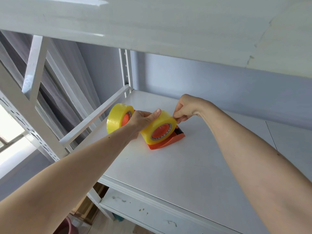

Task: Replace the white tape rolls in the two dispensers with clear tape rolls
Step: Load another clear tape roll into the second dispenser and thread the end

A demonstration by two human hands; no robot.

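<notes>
A: So the near clear tape roll (157, 130) is already seated on the orange dispenser (166, 141), which sits on the white shelf (185, 166). Hub axis is pointed roughly toward the camera and a bit left, so the tape band is run across left to right over the top.

B: yep, and the cutter end (179, 131) is seen poking out on the right side of the roll, low down. That's the direction the loose end probably needs to be pulled.

A: Right hand (184, 109) is parked just up and right of the roll, thumb and forefinger pinched narrow at the roll's top right edge. Looks like the tape end is being picked at, though whether any tape is actually caught can't be told.

B: Left hand (143, 119) is wrapped over the roll's upper left, thumb laid on top, so the roll is held steady from that side.

A: The second clear roll (116, 120) is seen behind the left hand, also on an orange hub, well toward the shelf's back left.

B: So the right hand is the nearer one to the cutter. Looks like it's nearly done, judging by both rolls mounted.
</notes>
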